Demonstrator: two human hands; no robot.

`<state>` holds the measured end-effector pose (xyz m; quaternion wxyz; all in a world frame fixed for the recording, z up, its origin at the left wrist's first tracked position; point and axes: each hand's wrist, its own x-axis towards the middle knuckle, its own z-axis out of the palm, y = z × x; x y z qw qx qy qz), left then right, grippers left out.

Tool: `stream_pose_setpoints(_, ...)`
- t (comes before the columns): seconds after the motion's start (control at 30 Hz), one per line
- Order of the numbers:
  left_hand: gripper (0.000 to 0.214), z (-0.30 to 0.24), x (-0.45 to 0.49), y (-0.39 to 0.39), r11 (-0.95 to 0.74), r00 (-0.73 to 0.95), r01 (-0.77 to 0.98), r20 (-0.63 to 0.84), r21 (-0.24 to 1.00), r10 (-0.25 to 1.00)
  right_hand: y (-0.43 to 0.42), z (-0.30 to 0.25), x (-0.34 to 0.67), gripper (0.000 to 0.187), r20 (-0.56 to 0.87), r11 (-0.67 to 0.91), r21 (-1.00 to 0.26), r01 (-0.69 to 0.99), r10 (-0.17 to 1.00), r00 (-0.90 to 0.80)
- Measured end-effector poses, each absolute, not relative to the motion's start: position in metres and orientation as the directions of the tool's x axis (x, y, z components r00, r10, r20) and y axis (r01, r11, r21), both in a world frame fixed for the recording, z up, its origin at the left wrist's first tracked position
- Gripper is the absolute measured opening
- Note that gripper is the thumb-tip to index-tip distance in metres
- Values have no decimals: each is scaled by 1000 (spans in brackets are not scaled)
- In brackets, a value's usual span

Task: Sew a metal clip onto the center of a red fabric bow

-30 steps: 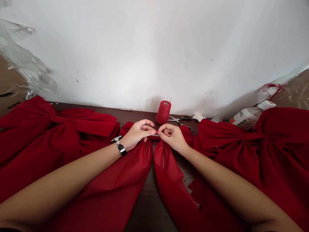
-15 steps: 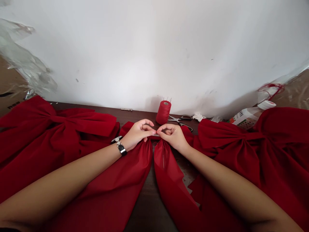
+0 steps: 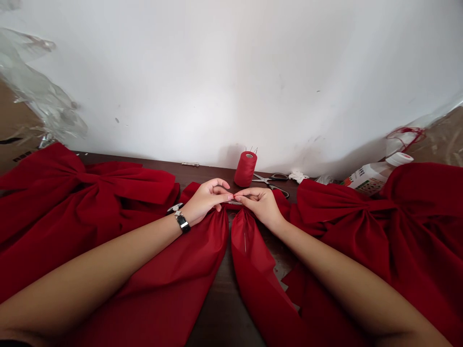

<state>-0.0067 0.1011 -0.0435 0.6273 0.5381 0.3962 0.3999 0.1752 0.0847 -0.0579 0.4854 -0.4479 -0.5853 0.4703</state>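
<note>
**Inspection: hands pinched at centre of red fabric work**

From my remote station I find the left hand (image 3: 204, 203) and right hand (image 3: 259, 205) brought together, their fingertips (image 3: 230, 197) meeting over a narrow red fabric band (image 3: 229, 203); the pinch looks firm, though any thread there is too fine to confirm. The band sits at the top of two long red tails (image 3: 249, 270), which lie splayed toward me. A needle (image 3: 245, 241) rests in the right-hand tail.

A large red bow (image 3: 90, 193) lies on each side, overlapping the dark wooden table (image 3: 224, 318). A red thread spool (image 3: 245, 169) and scissors (image 3: 269, 179) stand just beyond the hands, near the white wall (image 3: 217, 82). A white plastic bottle (image 3: 372, 176) sits far right.

Working room: the spool stands close ahead; the bows crowd both forearms.
</note>
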Motion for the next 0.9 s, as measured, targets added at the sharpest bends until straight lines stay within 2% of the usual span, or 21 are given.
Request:
stream_pose_setpoints(0.5,34,-46,-8,103,144,302,-170,-88,975,949,83,-50,177,32,164,187,-979,86,962,-218)
stream_pose_setpoints(0.7,35,-42,-7,102,156,274,-233,-89,960,958,81,-49,178,48,105,155,-978,138,944,-314)
stream_pose_setpoints(0.8,33,-41,-6,101,105,216,-240,-52,965,975,80,-47,179,52,105,134,-989,69,940,-325)
stream_pose_setpoints(0.9,24,-42,-6,101,-10,121,-195,34,981,992,82,-46,180,48,140,122,-989,-85,956,-257)
